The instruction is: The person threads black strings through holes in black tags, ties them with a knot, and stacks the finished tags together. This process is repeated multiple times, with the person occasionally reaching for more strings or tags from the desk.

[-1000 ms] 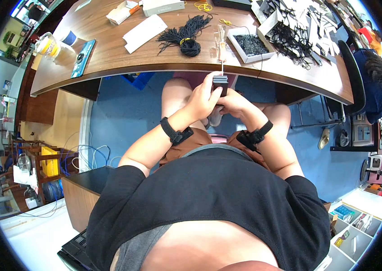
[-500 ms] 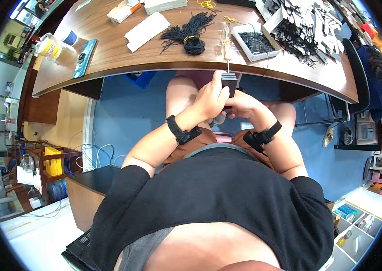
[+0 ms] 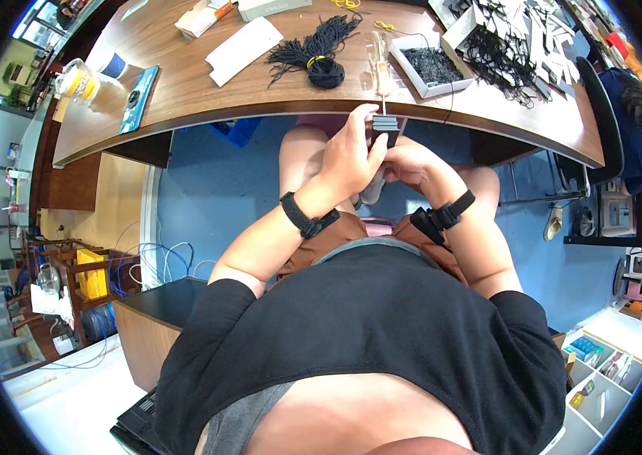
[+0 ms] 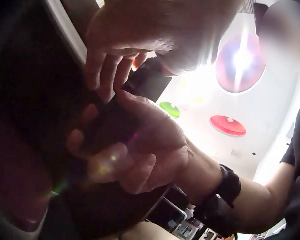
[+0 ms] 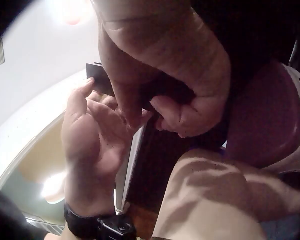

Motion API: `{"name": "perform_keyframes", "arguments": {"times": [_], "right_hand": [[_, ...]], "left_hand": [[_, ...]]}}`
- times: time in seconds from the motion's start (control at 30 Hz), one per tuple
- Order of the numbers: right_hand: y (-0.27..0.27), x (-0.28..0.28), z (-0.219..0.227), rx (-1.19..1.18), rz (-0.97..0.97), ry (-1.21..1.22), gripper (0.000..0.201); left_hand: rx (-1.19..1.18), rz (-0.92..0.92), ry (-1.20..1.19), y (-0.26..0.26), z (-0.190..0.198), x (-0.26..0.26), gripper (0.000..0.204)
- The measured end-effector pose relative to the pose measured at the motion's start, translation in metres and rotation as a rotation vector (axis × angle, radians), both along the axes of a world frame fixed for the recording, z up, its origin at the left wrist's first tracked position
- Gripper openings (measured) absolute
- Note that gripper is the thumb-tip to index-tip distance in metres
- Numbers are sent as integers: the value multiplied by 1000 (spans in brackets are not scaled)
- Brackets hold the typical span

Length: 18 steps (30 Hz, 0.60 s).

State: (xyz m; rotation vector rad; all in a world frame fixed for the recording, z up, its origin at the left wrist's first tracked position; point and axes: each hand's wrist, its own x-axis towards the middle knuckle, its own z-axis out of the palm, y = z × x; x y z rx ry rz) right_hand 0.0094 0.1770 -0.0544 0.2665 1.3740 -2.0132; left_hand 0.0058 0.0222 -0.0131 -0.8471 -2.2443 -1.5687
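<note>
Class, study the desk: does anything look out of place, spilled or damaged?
Thin black cords and flat white strips sprawl untidily across the right of the brown wooden table, unlike the yellow-tied black cord bundle. Nothing looks clearly spilled or damaged.

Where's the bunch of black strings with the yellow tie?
In the head view, the black strings lie on the table, between the flat white box on the left and the open white tray on the right.
</note>
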Motion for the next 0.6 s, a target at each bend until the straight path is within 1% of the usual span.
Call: {"name": "perform_keyframes", "arguments": {"times": [0.07,0.1,0.13,0.17,0.2,0.23,0.3,0.37,0.4,0.5,0.53,0.57,0.6], "right_hand": [[2,-5,-4,-46,38,14,12],[2,-6,0,53,53,40,14],[2,-6,7,151,68,65,16],[3,-8,13,250,82,91,19],[6,-10,18,346,158,101,24],[8,-11,25,387,172,120,25],[8,-6,35,464,206,146,28],[13,-1,29,273,180,75,30],[16,0,25,179,166,42,31],[11,15,16,-100,35,35,32],[8,20,13,-194,17,8,33],[7,21,12,-264,25,1,31],[9,18,7,-255,38,27,31]], "left_hand": [[21,10,201,2,-9,-4,36],[32,14,305,3,-11,-6,37],[103,-33,249,3,-9,-5,36],[99,-34,245,0,-12,-6,35],[96,-34,240,-3,-16,-7,35],[94,-35,238,-4,-17,-10,35],[142,-18,153,-2,-18,-9,32],[192,4,61,0,-17,-4,30],[141,73,163,0,-16,-5,29],[177,1,-91,4,-6,8,28],[127,58,86,5,-5,6,27],[103,54,92,4,-3,4,28],[79,48,98,1,-1,2,28]]}}
